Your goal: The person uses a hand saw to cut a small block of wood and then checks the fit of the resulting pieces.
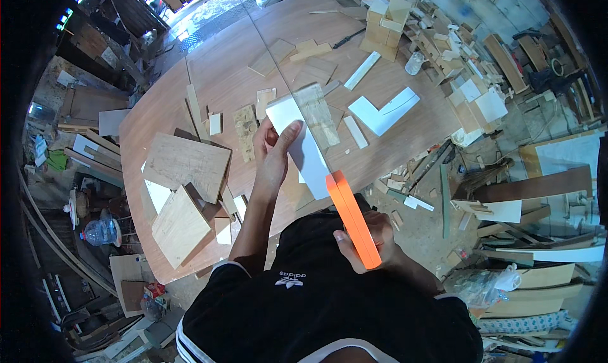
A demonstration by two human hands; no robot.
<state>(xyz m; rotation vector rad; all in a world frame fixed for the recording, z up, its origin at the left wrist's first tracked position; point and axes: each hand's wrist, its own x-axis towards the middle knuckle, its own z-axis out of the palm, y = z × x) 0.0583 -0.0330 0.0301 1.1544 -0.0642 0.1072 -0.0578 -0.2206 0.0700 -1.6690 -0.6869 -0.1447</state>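
Observation:
My left hand (pixel 273 152) is closed on a long white board (pixel 308 154), thumb on its upper face and fingers at its left edge. In my right hand (pixel 372 233) is a handsaw with a thick orange handle (pixel 354 220). The saw's blade shows edge-on as a thin dark line running away up the picture. It lies along the board's right edge; whether it touches the board I cannot tell. Beneath and beside the board are a worn grey-brown wood piece (pixel 316 113) and a speckled wood strip (pixel 244 133).
A wooden table (pixel 142 119) holds several offcuts. A white L-shaped piece (pixel 380 119) lies at right, and large plywood panels (pixel 190 166) at left. Scrap wood is heaped along the right edge (pixel 443 52). A large plastic bottle (pixel 100 232) stands on the left.

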